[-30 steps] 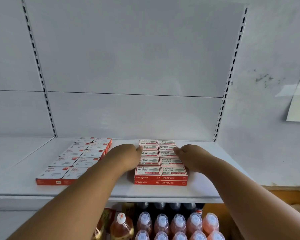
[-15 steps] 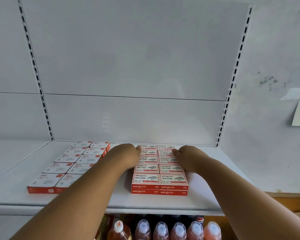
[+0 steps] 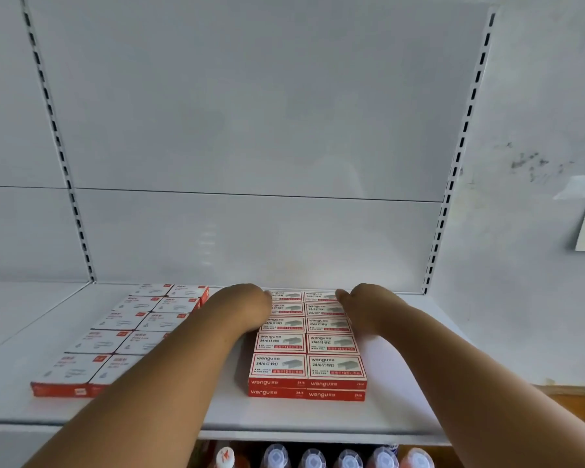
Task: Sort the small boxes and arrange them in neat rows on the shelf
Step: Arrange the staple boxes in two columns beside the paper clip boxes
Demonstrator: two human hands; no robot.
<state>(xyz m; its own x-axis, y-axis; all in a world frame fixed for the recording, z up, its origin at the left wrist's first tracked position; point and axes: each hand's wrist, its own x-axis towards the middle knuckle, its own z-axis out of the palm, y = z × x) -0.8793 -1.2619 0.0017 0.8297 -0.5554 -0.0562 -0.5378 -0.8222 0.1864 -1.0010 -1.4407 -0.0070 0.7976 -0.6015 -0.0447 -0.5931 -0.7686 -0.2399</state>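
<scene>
**Rows nearly squared up, both hands at the red block**

Your sorting looks close to done. The red boxes [image 3: 307,346] lie on the shelf [image 3: 395,376] in two straight columns, five rows deep, with a second layer showing at the front edge. Left of that block, with a strip of bare shelf between them, the white boxes [image 3: 122,336] form their own two columns; your left forearm covers part of their near right side, so you cannot check those rows from here. The two kinds appear fully separated, and no loose box lies anywhere else on the shelf.

Your left hand [image 3: 247,307] rests against the left flank of the red block near its back rows, and your right hand [image 3: 363,304] sits against the right flank at the same depth. Each hand curls inward at the block's sides with the thumb tip touching the top; whether the other fingers are pinching a box or only pressing the sides, you cannot tell, since they are hidden behind the knuckles.

What is left seems small: a last squeeze to true the back rows, and a glance at the white block. Below the shelf, bottles [image 3: 313,457] stand in a row.
</scene>
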